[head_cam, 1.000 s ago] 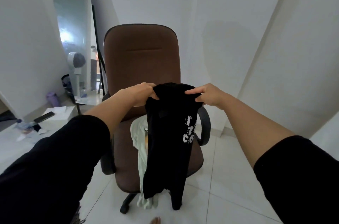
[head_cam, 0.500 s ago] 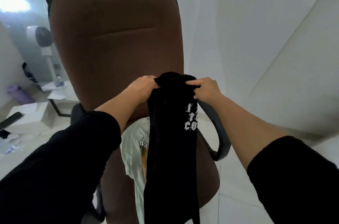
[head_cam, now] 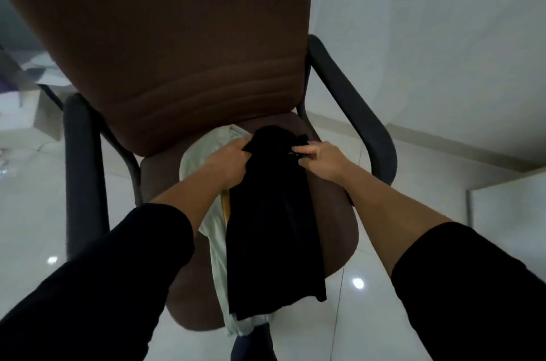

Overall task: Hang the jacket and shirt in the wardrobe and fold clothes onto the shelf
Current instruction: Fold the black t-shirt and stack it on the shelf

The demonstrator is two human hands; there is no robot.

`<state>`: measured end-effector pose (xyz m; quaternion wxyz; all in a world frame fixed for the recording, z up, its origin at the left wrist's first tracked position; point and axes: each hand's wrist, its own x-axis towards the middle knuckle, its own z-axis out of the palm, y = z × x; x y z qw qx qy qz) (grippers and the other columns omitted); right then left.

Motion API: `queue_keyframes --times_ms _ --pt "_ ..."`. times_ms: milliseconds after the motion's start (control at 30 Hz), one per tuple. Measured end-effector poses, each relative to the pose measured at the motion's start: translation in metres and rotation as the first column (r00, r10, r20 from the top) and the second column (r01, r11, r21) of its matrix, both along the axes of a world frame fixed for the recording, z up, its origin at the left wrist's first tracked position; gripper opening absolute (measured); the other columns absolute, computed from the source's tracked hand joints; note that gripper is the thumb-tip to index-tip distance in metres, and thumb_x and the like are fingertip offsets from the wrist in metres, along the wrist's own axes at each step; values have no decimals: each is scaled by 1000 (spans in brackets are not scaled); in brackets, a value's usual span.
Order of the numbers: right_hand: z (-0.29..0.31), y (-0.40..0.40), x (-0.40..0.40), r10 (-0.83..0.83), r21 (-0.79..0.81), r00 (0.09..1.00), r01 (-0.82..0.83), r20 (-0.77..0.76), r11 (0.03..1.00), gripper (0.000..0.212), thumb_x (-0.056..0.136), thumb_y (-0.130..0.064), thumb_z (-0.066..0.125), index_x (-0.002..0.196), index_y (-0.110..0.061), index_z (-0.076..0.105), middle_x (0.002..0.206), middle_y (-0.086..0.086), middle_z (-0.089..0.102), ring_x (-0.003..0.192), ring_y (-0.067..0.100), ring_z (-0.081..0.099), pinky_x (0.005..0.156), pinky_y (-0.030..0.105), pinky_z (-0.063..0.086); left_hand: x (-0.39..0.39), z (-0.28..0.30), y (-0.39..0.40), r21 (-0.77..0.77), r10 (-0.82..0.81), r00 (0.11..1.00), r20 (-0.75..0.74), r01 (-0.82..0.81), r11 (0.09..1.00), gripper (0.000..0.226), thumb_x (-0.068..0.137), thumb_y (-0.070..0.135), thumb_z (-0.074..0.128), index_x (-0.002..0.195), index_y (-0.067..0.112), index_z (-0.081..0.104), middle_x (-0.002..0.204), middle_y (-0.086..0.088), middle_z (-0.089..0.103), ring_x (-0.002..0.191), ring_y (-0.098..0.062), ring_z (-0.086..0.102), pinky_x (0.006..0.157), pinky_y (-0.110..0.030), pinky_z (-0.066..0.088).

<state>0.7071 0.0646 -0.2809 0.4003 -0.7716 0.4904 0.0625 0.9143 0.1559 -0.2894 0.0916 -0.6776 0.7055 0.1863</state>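
One black garment (head_cam: 271,221) lies lengthwise down the middle of the frame on the seat of one brown office chair (head_cam: 165,44), its top edge bunched near the base of the backrest and its lower end reaching the seat's front edge at lower center. Two hands hold that top edge: the left hand (head_cam: 229,155), just left of center, has its fingers curled into the cloth, and the right hand (head_cam: 320,158), just right of center, pinches the other corner between thumb and fingers, so each grip is closed on the black fabric. Both forearms are bare, with two black sleeves (head_cam: 97,278) filling the lower corners of the frame. Under the black garment lies one pale green garment (head_cam: 217,238), showing along its left side and past the seat's front edge; a thin yellow strip shows at the seam between the two. The chair has two dark armrests (head_cam: 354,112), one at the left and one at the right of the frame. Glossy white floor tiles (head_cam: 413,242) surround the chair, with two bright light reflections on them. Blurred pale objects sit at the far left edge; what they are cannot be told.
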Motion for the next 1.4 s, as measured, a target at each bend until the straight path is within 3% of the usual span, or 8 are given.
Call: queue_keyframes --times_ms 167,300,467,600,833,1100,1267,1400 --pt "-60 58 -38 157 266 982 -124 -107 956 47 92 -28 59 138 -31 48 156 -4 24 144 21 22 117 33 21 -36 -69 76 344 -106 994 23 91 935 54 95 25 46 147 26 32 157 -8 -18 147 -24 -1 119 -39 15" --pt "-80 88 -58 235 424 963 -160 -129 891 43 91 -25 61 133 -33 53 153 -3 31 141 18 29 113 24 22 -56 -90 111 532 -20 995 -96 68 844 43 93 32 51 133 45 46 159 -11 -10 147 -28 1 117 -46 18" --pt "-80 70 -47 -15 78 995 23 -101 997 30 92 -11 51 116 -17 67 124 4 64 115 19 58 91 14 37 -45 -77 86 75 107 976 -191 -94 993 22 91 29 47 105 24 63 115 -3 65 105 -26 61 88 -37 48" --pt "-90 29 -18 -15 -61 992 7 -127 998 38 92 -8 48 127 -15 59 132 13 56 118 30 54 99 28 39 -17 -74 28 -38 250 958 -141 -257 966 33 94 26 49 126 19 52 127 -5 57 116 -24 53 97 -37 41" --pt "-114 -41 26 -64 -35 985 59 -163 998 47 96 -16 48 143 -15 41 142 11 46 128 28 45 102 29 37 30 -110 -65 99 282 954 -97 -273 957 50 94 34 52 140 18 40 149 -4 35 137 -22 32 110 -41 32" --pt "-134 -76 37 29 121 968 1 -248 993 74 84 -29 68 148 -23 29 148 7 40 138 28 31 112 33 29 44 -138 -92 314 182 965 -187 -117 942 49 87 42 60 133 31 48 132 0 56 126 -24 44 104 -43 32" --pt "-121 -86 48 98 -57 946 -121 -309 991 35 83 -30 68 116 -21 66 116 6 64 117 28 51 98 40 45 54 -124 -105 260 162 980 -119 -127 957 35 86 32 66 118 19 62 120 -12 59 113 -29 53 91 -32 39" --pt "-89 -97 61 -89 -293 975 27 -202 956 24 87 -26 63 111 -20 67 112 7 65 115 28 51 96 41 43 60 -90 -127 -1 180 983 -27 -180 984 31 91 27 58 120 17 57 125 -13 56 117 -31 51 96 -36 37"
